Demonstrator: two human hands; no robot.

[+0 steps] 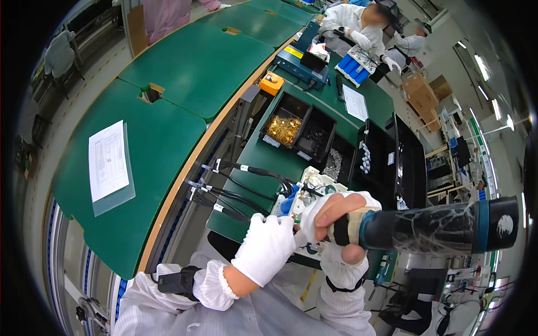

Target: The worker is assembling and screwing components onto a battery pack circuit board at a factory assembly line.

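My right hand (342, 215), in a white glove with bare fingertips, grips a black cordless screwdriver (426, 229) with teal bands and clear wrapping round its body. The tool lies almost level, its rear end pointing right and its front end at my fingers. My left hand (266, 246), fully gloved, is closed with curled fingers at the near edge of a white plastic assembly (316, 180). What its fingertips pinch is hidden. Blue cylinders (288, 201) show in the assembly. Black cable bundles (258, 171) with white labels run out from its left side.
Black bins hold gold-coloured fasteners (284, 129), dark parts (315, 137) and silver screws (333, 164). Larger black trays (409, 162) stand at right. An orange box (271, 83) and a blue device (300, 64) sit farther back. A co-worker (361, 33) handles a similar blue-celled assembly (357, 66).
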